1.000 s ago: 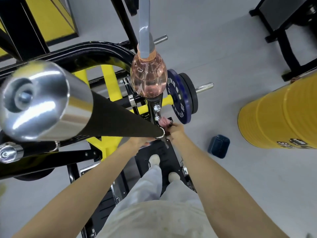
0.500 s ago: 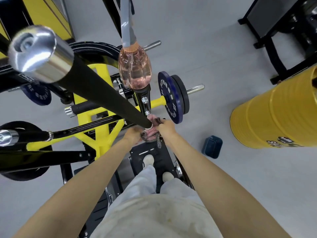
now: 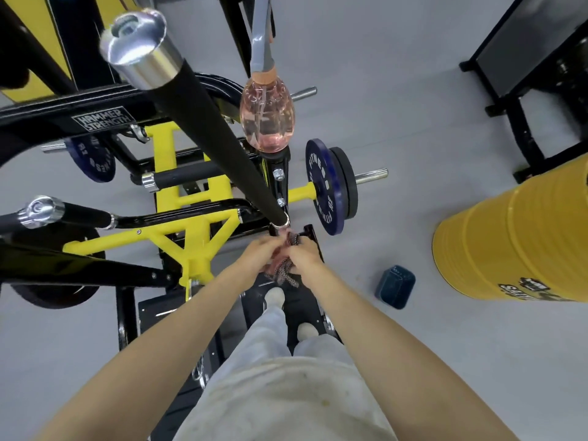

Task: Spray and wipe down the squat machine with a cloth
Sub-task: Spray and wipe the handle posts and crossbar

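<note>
I look straight down on the yellow and black squat machine (image 3: 194,224). A long black handle bar (image 3: 219,144) with a chrome end cap rises toward the camera. At its lower end both hands hold a pink and grey cloth (image 3: 286,262). My left hand (image 3: 259,253) grips the cloth on its left side. My right hand (image 3: 304,254) grips it on the right. A pink spray bottle (image 3: 265,117) stands on top of a black upright post just behind the hands. My feet stand on the black foot plate (image 3: 305,300).
A blue weight plate (image 3: 323,186) sits on a yellow peg to the right. A yellow barrel (image 3: 515,246) stands at the far right, with a small dark blue box (image 3: 394,286) on the grey floor beside it. Black equipment frames fill the upper right corner.
Both hands have come down and toward me with the cloth, away from the bar's lower end. The camera has pulled back, so the chrome-capped bar looks smaller and further left.
</note>
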